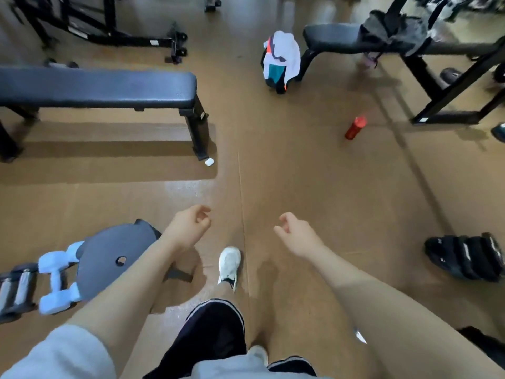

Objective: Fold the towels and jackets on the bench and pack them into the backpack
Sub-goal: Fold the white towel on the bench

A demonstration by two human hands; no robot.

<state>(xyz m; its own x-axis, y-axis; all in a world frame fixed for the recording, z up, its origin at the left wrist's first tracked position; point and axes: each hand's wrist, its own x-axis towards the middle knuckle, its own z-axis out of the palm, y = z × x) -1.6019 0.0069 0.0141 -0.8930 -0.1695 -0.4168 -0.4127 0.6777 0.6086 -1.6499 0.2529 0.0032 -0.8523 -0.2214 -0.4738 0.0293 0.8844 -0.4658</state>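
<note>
Out over the brown gym floor (300,173), both arms were stretched forward and neither was carrying a thing. The left hand (191,224) hung in mid-air with its fingers loosely curled, grip slack and holding nothing. The right hand (293,232) matched it, fingers softly bent, its grip likewise loose around nothing. Between them, lower down, one white sneaker (229,263) was planted on the floor.

Far ahead on the right, the worktop (332,38) (a black padded bench) carried a dark grey jacket (393,31) heaped over its far part. Leaning at the near end of that worktop, on the floor, stood the backpack (278,75), with a white towel (287,50) draped over its top. Both were well apart from the hands.

A red bottle (355,128) stood tilted on the floor, between the backpack and the right hand. On the left ran a second black bench (95,87), nothing on its pad, with a small white case (209,162) on the floor just beside its foot. Nearer on the left lay a grey weight plate (114,255), touching pale blue dumbbells (57,280). At the right edge sat black strapped weights (464,255).
</note>
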